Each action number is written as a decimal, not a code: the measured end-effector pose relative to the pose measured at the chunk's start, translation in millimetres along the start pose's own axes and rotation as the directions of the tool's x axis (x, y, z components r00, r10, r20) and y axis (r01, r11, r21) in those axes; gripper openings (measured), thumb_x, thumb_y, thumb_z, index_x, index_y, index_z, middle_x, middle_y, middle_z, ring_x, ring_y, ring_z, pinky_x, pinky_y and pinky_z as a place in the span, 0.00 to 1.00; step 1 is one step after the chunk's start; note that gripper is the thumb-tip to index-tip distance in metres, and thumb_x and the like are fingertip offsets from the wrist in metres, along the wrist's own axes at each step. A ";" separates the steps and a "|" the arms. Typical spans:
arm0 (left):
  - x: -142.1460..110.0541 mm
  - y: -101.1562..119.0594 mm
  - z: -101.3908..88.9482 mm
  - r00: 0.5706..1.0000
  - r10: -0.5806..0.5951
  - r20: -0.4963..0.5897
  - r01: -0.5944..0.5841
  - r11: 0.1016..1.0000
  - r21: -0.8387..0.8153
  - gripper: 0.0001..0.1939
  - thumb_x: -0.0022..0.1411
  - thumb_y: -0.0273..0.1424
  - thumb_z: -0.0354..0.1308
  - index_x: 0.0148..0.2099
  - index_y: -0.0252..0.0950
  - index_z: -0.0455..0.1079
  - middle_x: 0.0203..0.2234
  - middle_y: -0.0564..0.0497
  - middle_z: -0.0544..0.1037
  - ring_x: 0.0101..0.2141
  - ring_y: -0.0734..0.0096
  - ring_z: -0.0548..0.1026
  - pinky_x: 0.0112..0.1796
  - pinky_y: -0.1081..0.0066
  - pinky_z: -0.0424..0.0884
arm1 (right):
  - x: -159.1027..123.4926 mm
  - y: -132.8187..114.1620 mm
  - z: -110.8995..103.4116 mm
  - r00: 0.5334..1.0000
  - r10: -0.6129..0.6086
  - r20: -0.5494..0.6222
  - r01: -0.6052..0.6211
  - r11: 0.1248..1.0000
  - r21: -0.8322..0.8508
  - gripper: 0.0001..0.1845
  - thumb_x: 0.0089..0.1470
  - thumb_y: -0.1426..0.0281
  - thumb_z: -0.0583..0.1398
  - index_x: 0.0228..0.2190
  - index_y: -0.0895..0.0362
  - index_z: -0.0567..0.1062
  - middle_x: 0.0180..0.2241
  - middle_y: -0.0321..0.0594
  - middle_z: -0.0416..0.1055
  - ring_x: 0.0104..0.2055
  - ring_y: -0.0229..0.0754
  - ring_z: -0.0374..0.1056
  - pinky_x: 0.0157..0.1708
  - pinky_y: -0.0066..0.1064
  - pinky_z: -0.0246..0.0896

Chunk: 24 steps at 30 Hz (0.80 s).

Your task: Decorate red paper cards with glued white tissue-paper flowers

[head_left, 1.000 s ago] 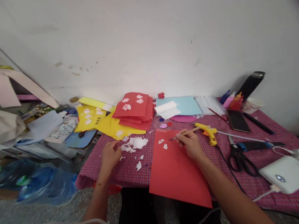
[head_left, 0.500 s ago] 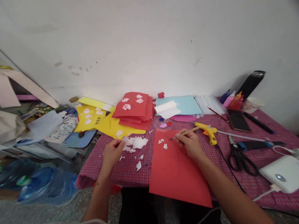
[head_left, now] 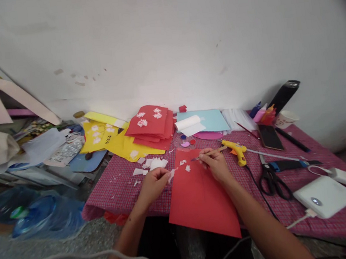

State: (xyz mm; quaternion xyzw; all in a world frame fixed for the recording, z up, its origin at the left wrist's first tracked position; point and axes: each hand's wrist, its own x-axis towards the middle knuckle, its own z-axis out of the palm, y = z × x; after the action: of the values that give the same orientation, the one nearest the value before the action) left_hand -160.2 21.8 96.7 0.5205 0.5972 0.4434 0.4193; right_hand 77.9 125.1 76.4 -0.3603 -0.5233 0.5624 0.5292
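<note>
My left hand [head_left: 156, 184] is closed in a pinch on a small torn scrap of white paper [head_left: 171, 175], at the left edge of a red paper sheet [head_left: 203, 201]. My right hand [head_left: 217, 165] grips a thin paintbrush [head_left: 218, 151], its tip pointing left over the upper part of the sheet. Two small white paper pieces [head_left: 187, 168] lie on the red sheet near the brush tip. Beyond my left hand, more torn white paper [head_left: 158, 163] is scattered on the checked tablecloth [head_left: 111, 191]. The red sheet overhangs the front table edge.
A yellow glue gun [head_left: 235, 151], black scissors [head_left: 274, 182], a phone [head_left: 270, 136] and a white power bank [head_left: 325, 196] lie to the right. Red cards with white blossoms [head_left: 150, 122] and yellow paper [head_left: 131, 145] sit at the back left. A pale cable [head_left: 112, 252] crosses in front.
My left hand has moved right from the torn white paper to the red sheet's edge, with a scrap in its fingertips. My right hand keeps the paintbrush in nearly the same place. The view shifted slightly.
</note>
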 end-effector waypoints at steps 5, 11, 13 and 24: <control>-23.7 -1.6 -37.8 0.999 0.049 -0.005 -0.047 0.968 0.247 0.13 0.60 0.41 0.58 0.32 0.37 0.75 0.25 0.53 0.77 0.28 0.70 0.73 0.31 0.73 0.66 | -1.3 0.0 0.9 1.000 0.011 0.023 -0.011 1.000 -0.007 0.11 0.50 0.62 0.67 0.28 0.56 0.73 0.21 0.32 0.68 0.18 0.33 0.57 0.17 0.27 0.48; -4.2 -19.4 -124.7 0.934 0.107 -0.341 0.097 0.842 0.530 0.15 0.59 0.43 0.55 0.32 0.37 0.76 0.26 0.52 0.80 0.30 0.64 0.76 0.33 0.70 0.68 | -1.6 0.8 2.1 1.000 0.022 0.018 -0.022 0.999 -0.032 0.13 0.49 0.60 0.67 0.27 0.55 0.73 0.20 0.33 0.68 0.18 0.35 0.57 0.17 0.28 0.48; 7.6 -27.8 -138.2 0.976 0.057 -0.209 0.082 0.793 0.604 0.15 0.59 0.41 0.54 0.35 0.37 0.77 0.28 0.50 0.81 0.31 0.62 0.77 0.33 0.68 0.69 | -1.7 -0.3 2.3 1.000 0.015 0.012 -0.014 0.999 -0.048 0.13 0.49 0.59 0.68 0.26 0.55 0.73 0.20 0.33 0.68 0.18 0.35 0.57 0.17 0.28 0.49; 32.3 -48.6 -123.9 0.941 0.330 -0.079 -0.170 0.660 0.732 0.18 0.57 0.32 0.54 0.48 0.36 0.77 0.48 0.41 0.79 0.52 0.53 0.73 0.55 0.58 0.64 | -2.0 -1.2 2.6 0.999 0.024 0.030 -0.024 1.000 -0.016 0.13 0.49 0.61 0.68 0.26 0.56 0.73 0.20 0.32 0.67 0.18 0.34 0.57 0.18 0.27 0.49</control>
State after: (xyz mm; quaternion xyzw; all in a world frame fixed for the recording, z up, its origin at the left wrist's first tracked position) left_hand -295.0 39.2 80.1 0.6708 0.6842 0.2808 0.0547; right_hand 76.0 122.5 77.8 -0.3620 -0.5313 0.5700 0.5117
